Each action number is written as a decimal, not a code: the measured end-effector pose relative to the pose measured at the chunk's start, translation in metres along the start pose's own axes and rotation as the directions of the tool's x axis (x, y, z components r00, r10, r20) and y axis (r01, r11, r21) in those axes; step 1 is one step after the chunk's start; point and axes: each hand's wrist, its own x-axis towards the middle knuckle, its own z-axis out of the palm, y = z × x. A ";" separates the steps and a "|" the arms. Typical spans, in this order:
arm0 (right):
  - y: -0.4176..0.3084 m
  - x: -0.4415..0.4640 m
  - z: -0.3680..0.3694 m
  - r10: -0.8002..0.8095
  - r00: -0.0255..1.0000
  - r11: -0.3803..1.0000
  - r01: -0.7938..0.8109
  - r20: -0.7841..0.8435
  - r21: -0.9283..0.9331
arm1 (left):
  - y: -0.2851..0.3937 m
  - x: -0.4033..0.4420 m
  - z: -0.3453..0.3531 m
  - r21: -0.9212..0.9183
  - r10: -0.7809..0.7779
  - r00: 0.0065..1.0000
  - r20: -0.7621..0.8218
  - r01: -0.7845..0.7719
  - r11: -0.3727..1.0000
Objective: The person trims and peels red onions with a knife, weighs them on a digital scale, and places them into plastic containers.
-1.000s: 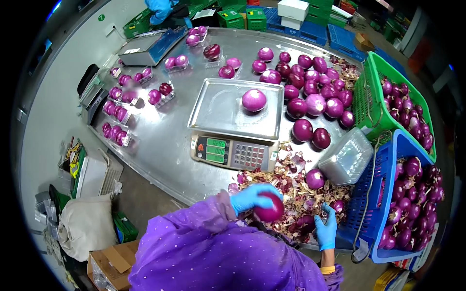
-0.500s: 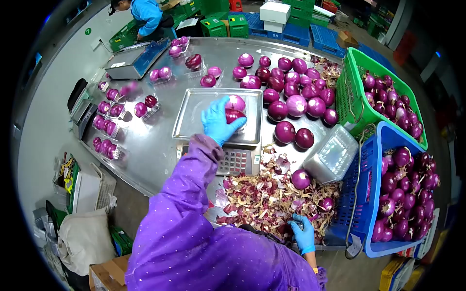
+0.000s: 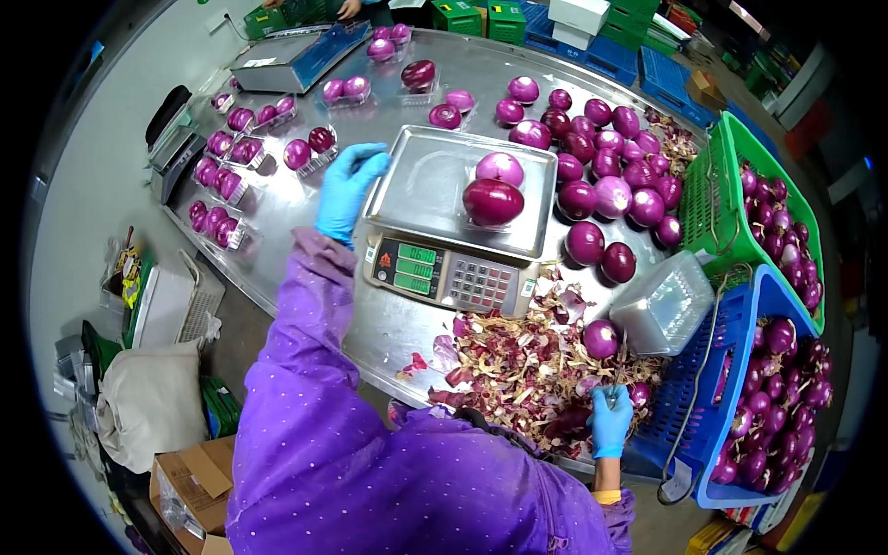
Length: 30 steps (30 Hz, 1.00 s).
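Observation:
Beside the left edge of the scale's metal pan (image 3: pixel 398 203), my left hand (image 3: pixel 351 190) is raised in a blue glove, fingers apart and holding nothing. Two red onions, a paler one (image 3: pixel 499 168) and a darker one (image 3: pixel 493 202), sit in a clear tray on the pan. Below it, the scale (image 3: pixel 449 276) has a lit green display and a keypad. My right hand (image 3: pixel 610 421), also gloved, is closed over the peelings around what looks like a knife (image 3: pixel 620 363); its thin blade points away from me, and the handle is mostly hidden.
Loose onions (image 3: pixel 610 196) cover the table right of the scale. Onion skins (image 3: pixel 527 365) lie in front, near stacked clear trays (image 3: pixel 661 305). A green crate (image 3: pixel 731 222) and blue crate (image 3: pixel 684 388) stand right. Packed onions (image 3: pixel 222 180) line the left. A co-worker's hand (image 3: pixel 350 9) shows behind.
My left hand has let go of the dark onion on the pan and moved left off it. The view has shifted, revealing the scale's display. My right hand's blade now shows.

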 end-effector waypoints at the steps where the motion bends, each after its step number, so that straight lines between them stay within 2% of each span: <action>1: -0.011 0.003 0.007 -0.010 1.000 1.000 0.010 -0.003 0.019 | 0.011 0.001 0.010 -0.017 -0.024 0.999 0.021 0.025 1.000; 4: -0.033 0.011 0.032 0.000 1.000 0.997 -0.002 0.028 0.077 | -0.008 0.028 0.027 -0.055 -0.022 0.984 0.177 0.032 0.998; 6: -0.042 0.011 0.050 -0.037 0.998 0.989 0.029 0.053 0.142 | -0.007 0.043 0.051 0.026 -0.008 0.960 0.278 0.001 1.000; 7: -0.046 0.012 0.056 -0.001 0.996 0.992 -0.011 0.093 0.129 | -0.006 0.053 0.064 0.064 -0.003 0.943 0.331 -0.020 0.998; 8: -0.044 0.014 0.065 -0.026 0.995 0.995 0.016 0.096 0.103 | -0.018 0.067 0.078 0.123 -0.010 0.915 0.404 -0.043 0.991; 10: -0.044 0.017 0.082 -0.094 0.990 0.982 0.075 0.106 0.171 | -0.011 0.077 0.107 0.394 0.015 0.862 0.507 -0.248 0.885; 13: -0.066 0.015 0.098 0.023 0.988 0.978 -0.054 0.151 0.201 | -0.029 0.100 0.149 0.529 -0.079 0.725 0.684 -0.419 0.738; 14: -0.070 0.015 0.100 0.052 0.986 0.979 -0.082 0.161 0.186 | -0.032 0.103 0.156 0.588 -0.174 0.718 0.674 -0.379 0.715; 16: -0.059 0.019 0.106 0.016 0.991 0.981 -0.040 0.129 0.190 | -0.046 0.118 0.157 0.556 -0.204 0.660 0.723 -0.380 0.739; 18: -0.064 0.018 0.105 0.068 0.990 0.968 -0.096 0.127 0.232 | -0.043 0.127 0.151 0.515 -0.277 0.627 0.728 -0.233 0.825; 21: -0.062 0.022 0.106 0.158 0.972 0.955 -0.196 0.176 0.223 | -0.058 0.136 0.137 0.442 -0.226 0.697 0.680 -0.145 0.885; 24: -0.076 0.028 0.117 0.080 0.980 0.983 -0.108 0.181 0.149 | -0.075 0.134 0.130 0.234 -0.151 0.703 0.695 -0.023 0.972; 25: -0.085 0.031 0.119 0.085 0.969 0.979 -0.125 0.234 0.163 | -0.079 0.131 0.129 0.217 -0.160 0.705 0.691 0.009 0.976; 28: -0.097 0.036 0.130 0.046 0.968 0.989 -0.080 0.246 0.128 | -0.060 0.119 0.130 0.465 -0.035 0.742 0.670 -0.382 0.799; 29: -0.094 0.037 0.133 0.003 0.968 0.987 -0.042 0.250 0.152 | -0.045 0.116 0.133 0.594 -0.019 0.704 0.710 -0.584 0.553; 30: -0.093 0.037 0.136 0.023 0.965 0.988 -0.062 0.260 0.143 | -0.029 0.113 0.138 0.669 -0.043 0.706 0.707 -0.648 0.363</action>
